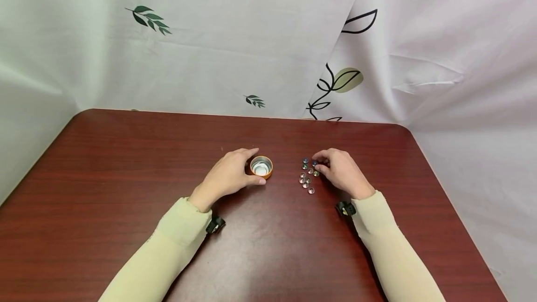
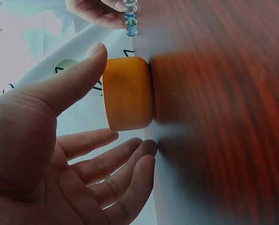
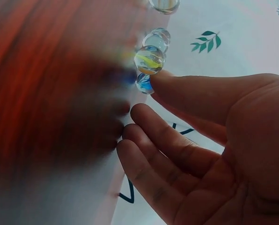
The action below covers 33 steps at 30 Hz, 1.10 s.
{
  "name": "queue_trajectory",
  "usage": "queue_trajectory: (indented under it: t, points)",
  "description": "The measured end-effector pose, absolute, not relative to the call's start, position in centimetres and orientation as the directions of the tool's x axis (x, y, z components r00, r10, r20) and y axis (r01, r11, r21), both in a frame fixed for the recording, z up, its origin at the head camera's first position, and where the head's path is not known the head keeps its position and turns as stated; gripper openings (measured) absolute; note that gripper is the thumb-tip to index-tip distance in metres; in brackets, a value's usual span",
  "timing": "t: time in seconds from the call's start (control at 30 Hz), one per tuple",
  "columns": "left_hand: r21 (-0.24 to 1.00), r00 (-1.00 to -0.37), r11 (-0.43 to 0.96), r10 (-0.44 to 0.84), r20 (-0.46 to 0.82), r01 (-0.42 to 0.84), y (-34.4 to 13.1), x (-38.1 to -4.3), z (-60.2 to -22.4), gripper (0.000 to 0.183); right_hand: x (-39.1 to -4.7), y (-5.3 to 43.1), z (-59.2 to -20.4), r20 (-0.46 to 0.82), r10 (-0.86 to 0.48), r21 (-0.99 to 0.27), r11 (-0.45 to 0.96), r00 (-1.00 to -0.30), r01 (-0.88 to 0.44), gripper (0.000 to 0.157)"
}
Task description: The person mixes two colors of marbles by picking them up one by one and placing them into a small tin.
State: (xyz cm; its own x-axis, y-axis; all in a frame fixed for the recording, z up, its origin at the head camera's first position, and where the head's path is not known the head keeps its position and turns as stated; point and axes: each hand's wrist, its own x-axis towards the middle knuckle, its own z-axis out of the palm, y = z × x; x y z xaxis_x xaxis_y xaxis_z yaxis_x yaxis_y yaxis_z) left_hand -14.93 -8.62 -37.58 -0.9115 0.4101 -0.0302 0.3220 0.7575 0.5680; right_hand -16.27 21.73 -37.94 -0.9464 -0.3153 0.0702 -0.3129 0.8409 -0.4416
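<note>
A small round orange tin [image 1: 261,167] with a silvery inside stands upright on the table, its mouth facing up. Around its left side reaches my left hand [image 1: 228,171], thumb at the near rim and index finger by the far side; the fingers are loosely spread in the left wrist view. Several clear glass marbles [image 1: 308,181] lie in a loose group to the right of the tin. My right hand [image 1: 341,169] pinches a blue marble [image 3: 143,83] between thumb and index finger, low at the tabletop. Beside it sits a marble with a yellow swirl [image 3: 150,60].
The reddish-brown wooden table [image 1: 126,162] has rounded far corners. White cloth [image 1: 209,50] with leaf prints hangs behind it and along its sides. Each wrist carries a small black camera [image 1: 216,224].
</note>
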Motion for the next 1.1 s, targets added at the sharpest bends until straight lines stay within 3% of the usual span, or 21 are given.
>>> queue_trajectory:
  t: [1.1]
  points:
    - [0.547,-0.916,0.772,0.400,-0.018,0.326,-8.12,-15.22,-37.62,0.065,-16.37,21.68,-38.09,0.078,-0.321,-0.416,0.850,-0.944,-0.323,0.016]
